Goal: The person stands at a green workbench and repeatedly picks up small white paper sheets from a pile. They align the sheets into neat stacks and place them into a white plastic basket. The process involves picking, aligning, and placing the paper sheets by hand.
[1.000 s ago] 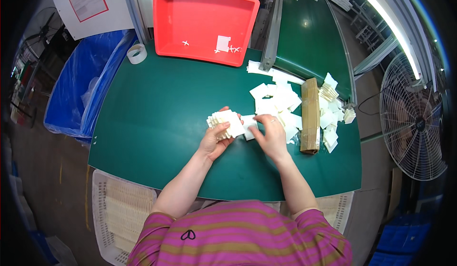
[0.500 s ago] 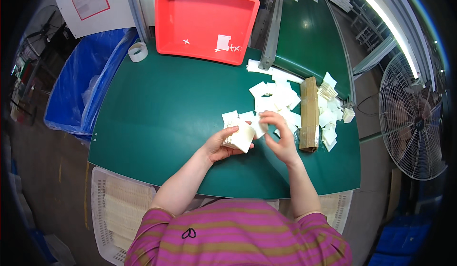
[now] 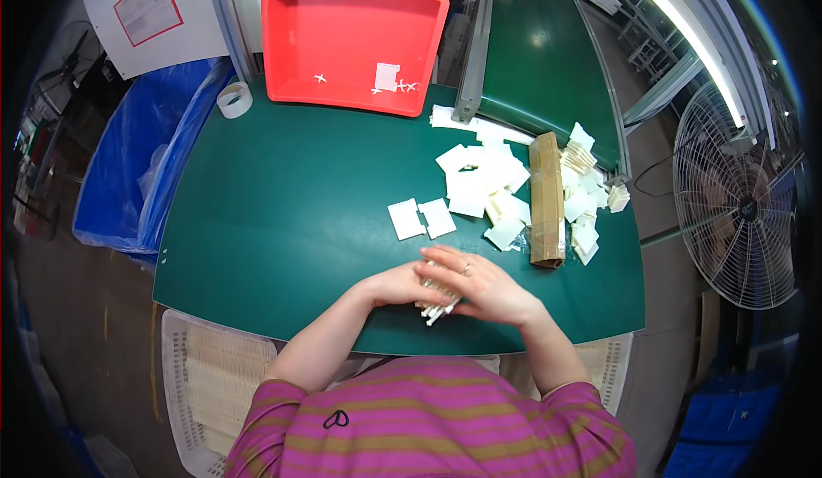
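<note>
Green surface (image 3: 282,221) stretches beneath the stack (image 3: 435,310), which sits inside the grip, clasped between left hand (image 3: 396,285) and right hand (image 3: 490,291). Earlier, the right hand stood apart from it; now both have come nearer, the right closing over, its back up, forearms (image 3: 330,338) slanting inward.
</note>
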`<state>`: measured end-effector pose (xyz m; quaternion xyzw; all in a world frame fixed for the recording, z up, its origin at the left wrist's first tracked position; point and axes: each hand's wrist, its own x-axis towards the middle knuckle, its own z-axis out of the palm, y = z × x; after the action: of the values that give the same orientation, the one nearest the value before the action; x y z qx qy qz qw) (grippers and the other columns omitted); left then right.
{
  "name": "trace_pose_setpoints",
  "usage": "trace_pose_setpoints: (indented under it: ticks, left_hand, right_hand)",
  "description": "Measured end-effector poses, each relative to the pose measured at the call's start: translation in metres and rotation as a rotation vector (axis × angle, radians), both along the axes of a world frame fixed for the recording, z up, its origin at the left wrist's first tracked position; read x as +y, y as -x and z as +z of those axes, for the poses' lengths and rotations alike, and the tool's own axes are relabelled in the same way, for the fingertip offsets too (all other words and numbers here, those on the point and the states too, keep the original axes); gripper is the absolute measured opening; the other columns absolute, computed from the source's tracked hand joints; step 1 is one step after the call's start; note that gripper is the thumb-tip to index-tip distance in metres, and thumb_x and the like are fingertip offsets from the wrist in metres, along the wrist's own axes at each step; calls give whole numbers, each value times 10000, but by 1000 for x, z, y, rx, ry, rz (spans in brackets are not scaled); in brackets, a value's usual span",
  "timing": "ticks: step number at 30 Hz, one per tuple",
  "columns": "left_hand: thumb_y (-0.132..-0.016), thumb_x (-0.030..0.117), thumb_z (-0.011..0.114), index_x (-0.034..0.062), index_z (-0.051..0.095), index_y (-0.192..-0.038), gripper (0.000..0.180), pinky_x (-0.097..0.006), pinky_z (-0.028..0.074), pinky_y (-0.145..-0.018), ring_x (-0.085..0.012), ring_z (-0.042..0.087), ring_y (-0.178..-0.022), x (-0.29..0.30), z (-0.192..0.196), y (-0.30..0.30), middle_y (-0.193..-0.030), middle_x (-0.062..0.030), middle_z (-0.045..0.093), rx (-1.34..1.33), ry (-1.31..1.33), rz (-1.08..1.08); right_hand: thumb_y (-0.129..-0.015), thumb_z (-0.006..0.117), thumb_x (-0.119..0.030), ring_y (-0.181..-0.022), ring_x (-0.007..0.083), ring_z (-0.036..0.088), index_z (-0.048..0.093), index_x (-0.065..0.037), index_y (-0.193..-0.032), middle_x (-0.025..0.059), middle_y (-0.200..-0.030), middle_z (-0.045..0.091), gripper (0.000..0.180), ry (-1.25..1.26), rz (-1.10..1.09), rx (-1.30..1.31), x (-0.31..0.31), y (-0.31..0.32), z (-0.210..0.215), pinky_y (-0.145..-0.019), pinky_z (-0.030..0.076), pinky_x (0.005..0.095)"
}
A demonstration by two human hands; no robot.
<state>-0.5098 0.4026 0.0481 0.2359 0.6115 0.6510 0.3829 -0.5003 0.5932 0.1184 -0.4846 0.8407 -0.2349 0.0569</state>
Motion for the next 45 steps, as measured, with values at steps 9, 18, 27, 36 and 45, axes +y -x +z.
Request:
trace_pose_setpoints:
  ticks: [9, 18, 27, 36, 45]
  left_hand:
    - [-960, 325, 490, 40, 382, -1304, 460, -314, 393, -952, -175, 529, -1098, 7, -25, 7, -1143, -128, 594, 64, -271, 434]
    - [-886, 689, 182, 9, -16, -1461, 912, -377, 70, -1132, -257, 36, -1418, 30, -24, -16, -1539, -136, 18, 293, -259, 498]
    - [-871, 680, 265, 20, -39, -1461, 936, -370, 62, -1134, -249, 29, -1418, 31, -26, -14, -1540, -127, -15, 179, -309, 452]
    - [-687, 157, 727, 37, 370, -1320, 736, -392, 427, -978, -289, 490, -1195, 11, 5, -4, -1275, -165, 475, 437, 260, 434]
    - [-533, 227, 761, 36, 547, -1037, 580, -411, 499, -766, -331, 586, -896, 13, 11, 19, -939, -145, 550, 996, 525, 262]
  right_hand:
    - [-589, 784, -117, -963, 327, 553, 478, -57, -1115, 125, -1043, 510, 612, 149, -408, 8, 3, -12, -21, -772, 481, 409]
    - [-570, 834, -183, -1148, 321, 455, 428, -37, -1289, 141, -1227, 450, 839, 73, -645, 227, -14, -15, -50, -921, 422, 400]
    - [-541, 819, -158, -1005, 298, 509, 506, -44, -1162, 119, -1054, 525, 704, 144, -677, 219, -19, -12, -60, -837, 454, 394]
    - [-528, 774, -88, -915, 312, 511, 450, -36, -1217, 126, -992, 518, 763, 215, -690, 252, -16, -4, -70, -789, 461, 397]
    - [-586, 822, -83, -1097, 324, 478, 338, 12, -1344, 167, -1192, 478, 903, 407, -574, 93, -8, -6, -82, -946, 395, 385]
